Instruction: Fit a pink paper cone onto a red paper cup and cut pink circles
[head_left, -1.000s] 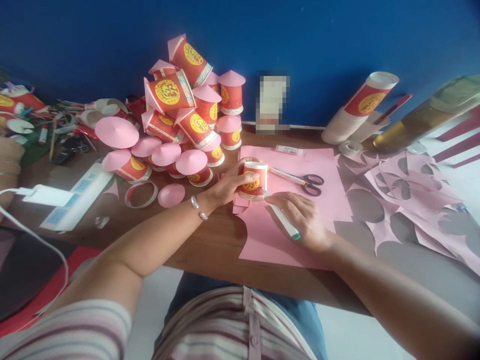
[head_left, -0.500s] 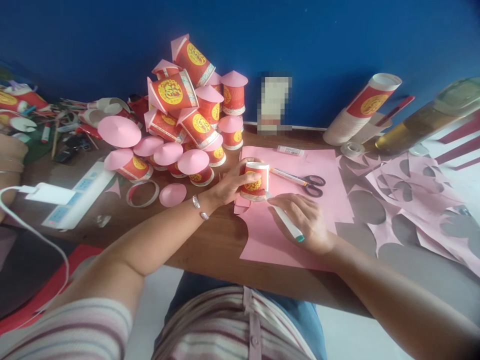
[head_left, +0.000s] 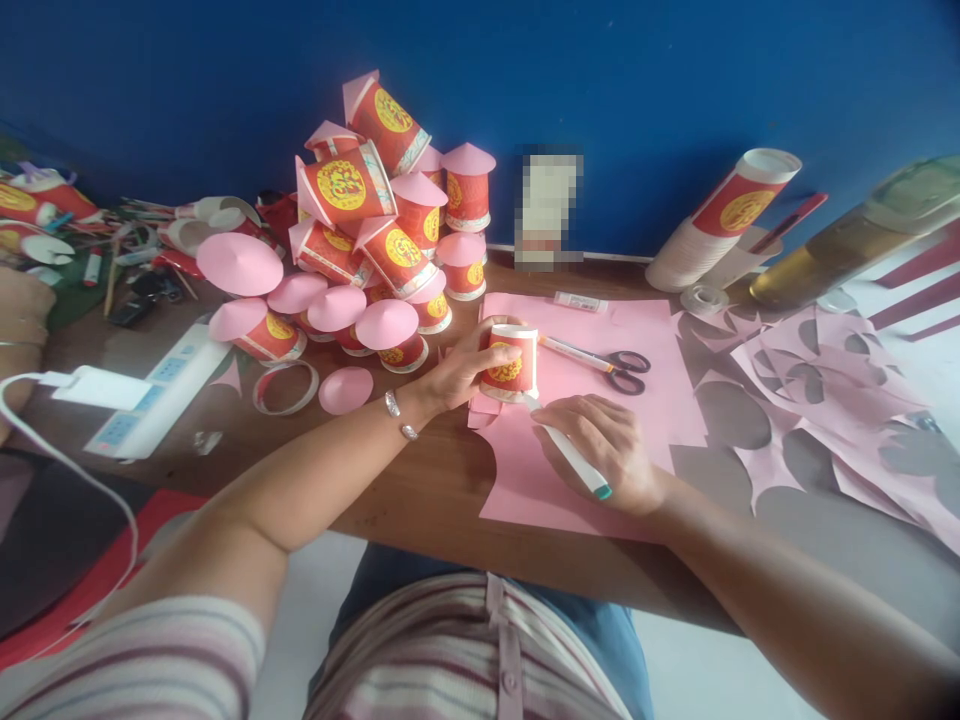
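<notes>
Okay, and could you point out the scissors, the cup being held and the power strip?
Scissors (head_left: 628, 383): head view, on the lower black handle loop.
Cup (head_left: 505, 371): head view, on its yellow printed design.
Power strip (head_left: 189, 364): head view, on its white top face.

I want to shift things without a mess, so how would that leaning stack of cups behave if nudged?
The stack of cups would probably topple or roll, being round and tilted. It looks light, seemingly paper, and might slide apart.

Craft corner: scissors, glue stick, cut pink paper.
</notes>
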